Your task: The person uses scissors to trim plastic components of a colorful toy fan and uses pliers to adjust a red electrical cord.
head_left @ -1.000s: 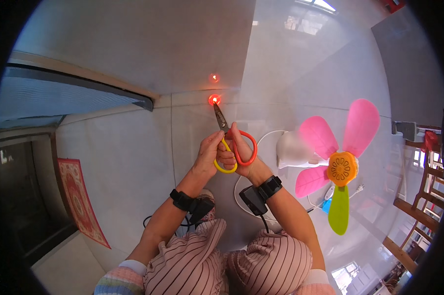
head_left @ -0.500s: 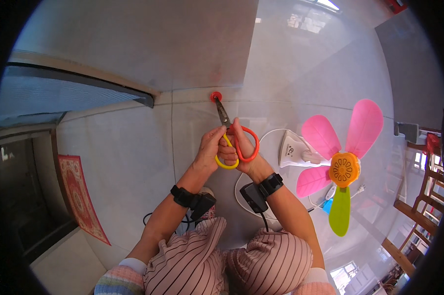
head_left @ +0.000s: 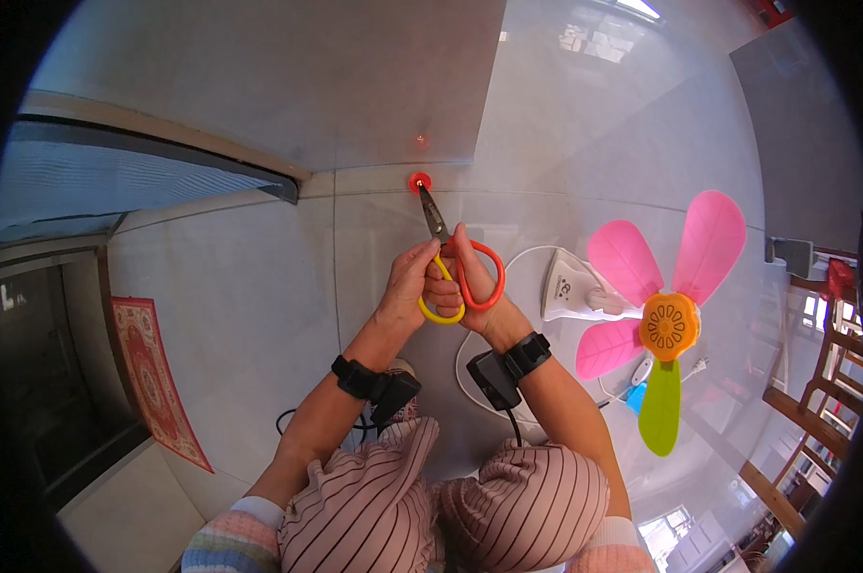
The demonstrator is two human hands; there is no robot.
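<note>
Nearest us, we see striped trousers [head_left: 355,506] over the knees, then a black strap [head_left: 355,377] on each wrist. Past these, the left hand [head_left: 407,285] and right hand [head_left: 477,277] have their fingers clamped on the scissors' handles. The scissors [head_left: 435,223] point forward; we cannot tell whether their tips touch the small red disc [head_left: 420,181]. Well to the right, we see a fan [head_left: 670,327] with pink and green blades.

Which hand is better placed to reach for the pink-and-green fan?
Probably the right hand: it is nearer the fan, which is over on the right. The left hand is farther away. Both hands are on the scissors.
</note>
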